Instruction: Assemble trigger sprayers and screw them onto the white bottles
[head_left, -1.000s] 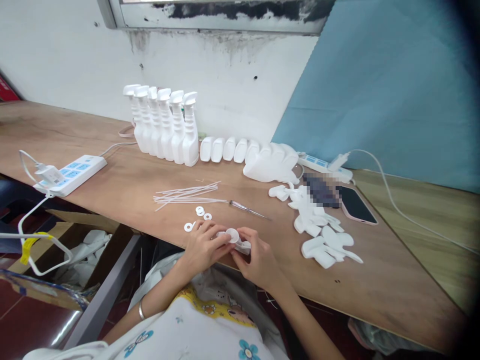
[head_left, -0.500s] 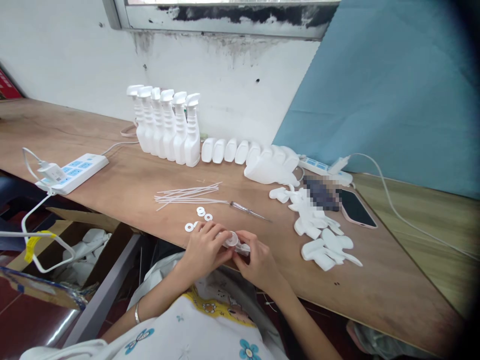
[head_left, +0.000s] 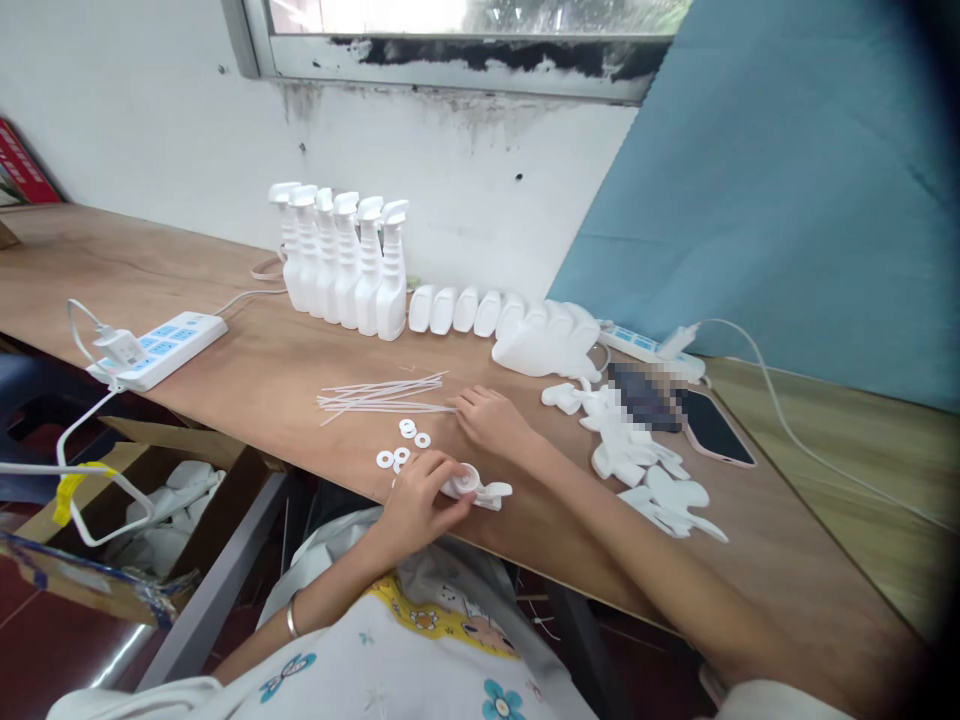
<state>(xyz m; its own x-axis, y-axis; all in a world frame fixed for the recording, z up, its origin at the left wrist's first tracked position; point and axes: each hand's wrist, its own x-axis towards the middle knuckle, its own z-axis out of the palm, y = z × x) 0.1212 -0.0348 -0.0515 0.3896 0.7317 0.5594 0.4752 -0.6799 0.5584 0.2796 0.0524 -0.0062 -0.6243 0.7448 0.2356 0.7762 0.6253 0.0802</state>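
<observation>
My left hand (head_left: 420,500) is closed round a white spray-trigger head (head_left: 476,488) at the near edge of the wooden table (head_left: 247,375). My right hand (head_left: 491,420) has reached forward and rests on the table, its fingertips at the right end of a bundle of thin white tubes (head_left: 382,393); whether it grips anything there is hidden. Several small white washers (head_left: 405,445) lie between the two hands.
A row of white spray bottles (head_left: 345,265) stands at the wall, with capless bottles (head_left: 495,320) lying beside them. Loose white trigger parts (head_left: 637,460), a phone (head_left: 712,428) and two power strips (head_left: 161,350) lie on the table. A cardboard box (head_left: 150,480) sits below left.
My right hand let go of the trigger head and moved forward to the end of the tubes. My left hand kept hold of the trigger head. The view tilted up slightly.
</observation>
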